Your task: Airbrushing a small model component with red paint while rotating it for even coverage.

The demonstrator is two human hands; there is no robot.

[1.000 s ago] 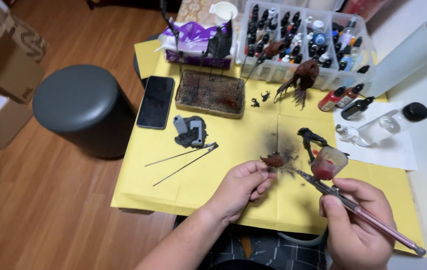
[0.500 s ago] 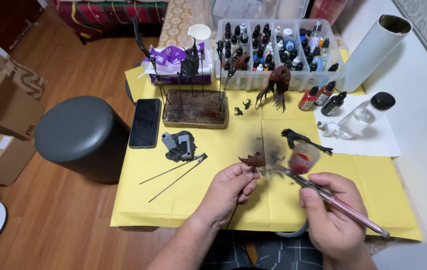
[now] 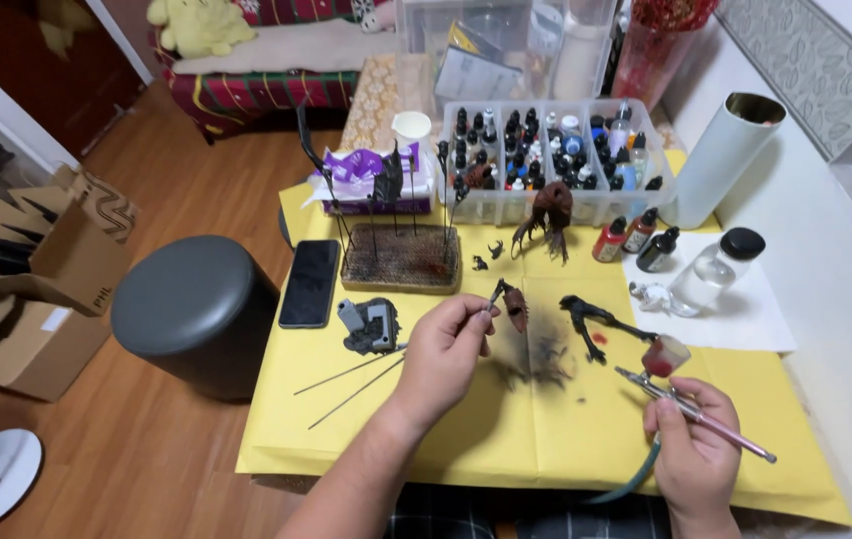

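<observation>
Currently your left hand point(image 3: 446, 344) pinches a small reddish-brown model part point(image 3: 516, 304) on a thin stick, raised above the sooty patch mid-desk, while your right hand point(image 3: 695, 454) grips a slim metal airbrush point(image 3: 690, 404) with its red paint cup near the desk's right edge. Judged, spraying is under way; next calls for aiming the nozzle squarely at the glossy, ridged part.

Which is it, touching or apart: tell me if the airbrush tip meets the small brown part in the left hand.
Apart. The head view shows bare yellow paper between the airbrush in the right hand and the small brown part held by the left hand.
</observation>
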